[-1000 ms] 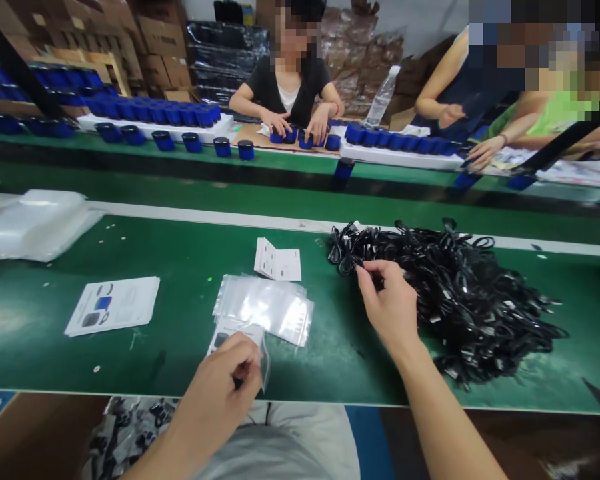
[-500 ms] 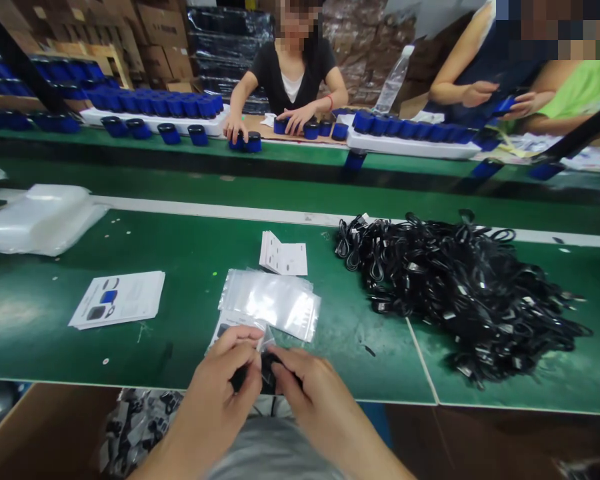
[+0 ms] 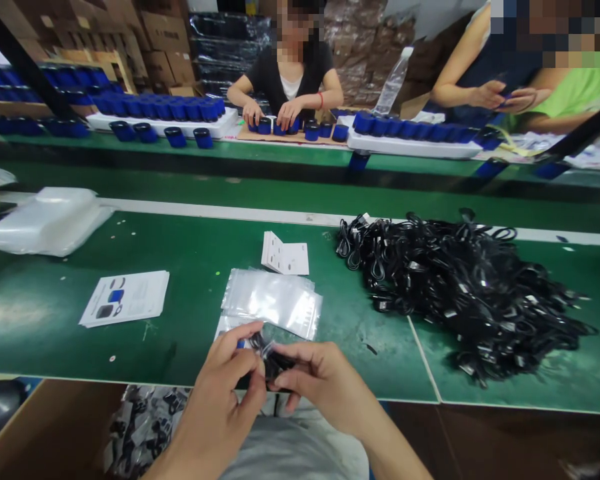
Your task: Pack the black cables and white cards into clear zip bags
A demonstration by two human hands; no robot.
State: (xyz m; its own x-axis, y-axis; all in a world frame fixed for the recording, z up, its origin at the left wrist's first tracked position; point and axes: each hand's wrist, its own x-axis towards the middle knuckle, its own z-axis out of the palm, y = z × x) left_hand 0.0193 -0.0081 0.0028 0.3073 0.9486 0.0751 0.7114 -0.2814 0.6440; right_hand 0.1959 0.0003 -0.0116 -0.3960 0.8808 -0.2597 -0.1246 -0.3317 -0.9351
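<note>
At the table's near edge my left hand [image 3: 225, 393] is closed, pinching a small clear plastic bag [image 3: 267, 341]. My right hand [image 3: 320, 377] grips a bundled black cable [image 3: 279, 363], its fingers close to my left fingertips. Part of the cable shows at the bag; how far inside it lies is hidden by my fingers. Just beyond my hands lies a stack of flat clear zip bags [image 3: 270, 300], partly over a printed sheet. A folded white leaflet [image 3: 294, 258] stands behind the bags.
A large heap of black cables [image 3: 460, 293] lies to the right. Printed cards [image 3: 125, 298] and a pile of plastic bags [image 3: 47, 220] are on the left. Below the edge sits a box of bagged cables [image 3: 143, 420]. Across the table, co-workers handle blue jars [image 3: 160, 107].
My right hand has shifted slightly right, and more of the black cable shows between my hands. The co-worker opposite has drawn the blue jars back onto the cardboard.
</note>
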